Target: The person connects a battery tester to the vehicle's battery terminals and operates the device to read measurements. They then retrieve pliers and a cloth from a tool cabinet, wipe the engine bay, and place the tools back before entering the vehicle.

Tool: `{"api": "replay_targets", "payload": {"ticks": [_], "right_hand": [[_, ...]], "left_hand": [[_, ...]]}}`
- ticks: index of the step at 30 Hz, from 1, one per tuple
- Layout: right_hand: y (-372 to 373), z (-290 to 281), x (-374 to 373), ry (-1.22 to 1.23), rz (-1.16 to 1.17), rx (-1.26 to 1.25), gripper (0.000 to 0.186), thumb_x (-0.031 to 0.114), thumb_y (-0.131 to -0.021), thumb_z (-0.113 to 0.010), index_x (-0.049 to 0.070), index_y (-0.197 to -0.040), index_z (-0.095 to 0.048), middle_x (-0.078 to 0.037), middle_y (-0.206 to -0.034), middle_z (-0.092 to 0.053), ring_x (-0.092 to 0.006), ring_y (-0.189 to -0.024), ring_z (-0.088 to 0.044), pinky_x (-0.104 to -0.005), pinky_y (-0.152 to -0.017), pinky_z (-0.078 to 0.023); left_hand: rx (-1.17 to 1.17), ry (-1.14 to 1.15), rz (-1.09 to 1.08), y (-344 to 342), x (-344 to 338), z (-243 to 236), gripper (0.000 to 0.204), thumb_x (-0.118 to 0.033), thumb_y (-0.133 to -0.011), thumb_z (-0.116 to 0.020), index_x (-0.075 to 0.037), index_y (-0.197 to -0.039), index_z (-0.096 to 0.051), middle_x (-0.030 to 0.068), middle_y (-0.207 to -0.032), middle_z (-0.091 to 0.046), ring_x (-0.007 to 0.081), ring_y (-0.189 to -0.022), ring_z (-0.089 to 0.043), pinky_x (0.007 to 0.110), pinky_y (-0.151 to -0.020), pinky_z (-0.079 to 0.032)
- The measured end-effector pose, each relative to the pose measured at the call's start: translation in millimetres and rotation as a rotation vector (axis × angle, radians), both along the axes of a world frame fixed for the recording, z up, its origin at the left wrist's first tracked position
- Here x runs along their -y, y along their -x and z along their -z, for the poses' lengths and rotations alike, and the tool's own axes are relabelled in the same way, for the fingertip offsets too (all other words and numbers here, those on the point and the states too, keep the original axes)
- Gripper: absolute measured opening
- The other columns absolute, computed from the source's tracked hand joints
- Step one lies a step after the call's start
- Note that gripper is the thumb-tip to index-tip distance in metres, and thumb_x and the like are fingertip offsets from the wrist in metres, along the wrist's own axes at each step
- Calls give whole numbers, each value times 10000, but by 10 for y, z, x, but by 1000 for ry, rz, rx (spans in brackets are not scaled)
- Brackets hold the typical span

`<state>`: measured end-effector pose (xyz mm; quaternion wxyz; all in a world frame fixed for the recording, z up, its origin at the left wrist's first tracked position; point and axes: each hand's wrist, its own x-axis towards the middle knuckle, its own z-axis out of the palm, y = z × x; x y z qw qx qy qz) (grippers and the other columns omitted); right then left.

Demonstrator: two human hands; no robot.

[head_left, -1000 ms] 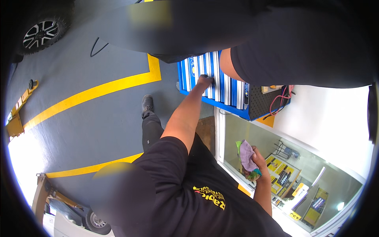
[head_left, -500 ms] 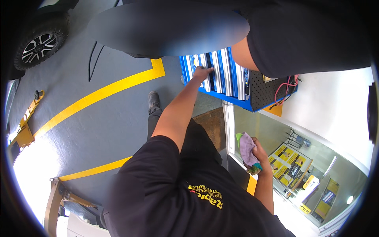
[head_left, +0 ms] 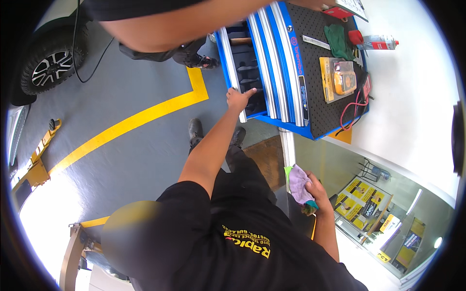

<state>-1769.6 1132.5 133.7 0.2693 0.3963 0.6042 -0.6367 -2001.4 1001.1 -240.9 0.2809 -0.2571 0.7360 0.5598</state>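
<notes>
My left hand [head_left: 238, 99] grips the silver front edge of a pulled-out drawer [head_left: 236, 72] in a blue tool cabinet [head_left: 298, 127]; its thumb side points toward the inside. Dark compartments show in the drawer, and a wooden handle [head_left: 240, 41] lies at its far end. Lower and to the right, my right hand [head_left: 318, 193] is closed around a bunched purple cloth [head_left: 297, 186], with light green and teal bits sticking out of the bundle. Other silver-fronted drawers [head_left: 277, 68] beside the opened one are closed.
A co-worker's arm [head_left: 179, 26] crosses the top. On the cabinet's black perforated top [head_left: 315, 68] lie a packaged yellow device [head_left: 342, 80], a green cloth [head_left: 337, 41], a spray can [head_left: 378, 42] and a red cable [head_left: 347, 109]. A glass panel [head_left: 320, 160] stands to the right.
The drawer has come out toward the left under my left hand, exposing its inside. The co-worker's body has shifted up and left, uncovering the cabinet top. My right hand still holds the cloth.
</notes>
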Motion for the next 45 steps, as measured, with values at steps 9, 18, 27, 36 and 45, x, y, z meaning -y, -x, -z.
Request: {"api": "replay_targets", "payload": {"ticks": [9, 18, 27, 36, 45], "right_hand": [[479, 45, 179, 39, -161, -45, 551, 361, -925, -691, 16, -1313, -507, -64, -1084, -615, -131, -977, -609, -278, -875, -498], [725, 145, 84, 126, -203, -52, 481, 312, -955, -672, 32, -1317, -526, -46, -1142, -606, -115, -1024, -593, -280, -915, -482], [1368, 442, -6, 179, -258, -123, 501, 350, -932, -701, 27, -1288, -556, -55, -1121, -627, -128, -1022, -599, -274, -917, -476], [2038, 815, 203, 87, -364, -183, 439, 273, -968, -688, -5, -1280, -552, -88, -1092, -643, -135, -1003, -613, -281, -900, -507], [1438, 2004, 604, -322, -709, -284, 582, 383, -895, -719, 19, -1309, -530, -281, -1165, -664, -446, -1111, -636, -485, -958, -499]], "left_hand": [[73, -208, 87, 170, -254, -196, 1283, -787, -793, -626, 130, -1545, -138, 385, -1560, -237, 509, -1478, -226, 490, -1209, -255], [-60, -286, 74, 304, -660, -409, 794, -437, -856, -761, 125, -1341, -477, 330, -1217, -641, 438, -1184, -627, 445, -1016, -492], [4, -71, 29, 48, 424, -741, 888, -610, -782, -781, 101, -1212, -468, 306, -1158, -652, 433, -1090, -654, 471, -953, -503], [-857, 462, 163, 1044, 1390, -1175, 473, -139, -895, -661, -52, -1340, -524, 223, -1328, -513, 428, -1251, -500, 499, -1082, -407], [-662, 845, 795, 2550, 1511, -1164, 546, -206, -816, -741, -44, -1301, -549, 164, -1290, -554, 376, -1222, -547, 471, -1007, -504]]}}
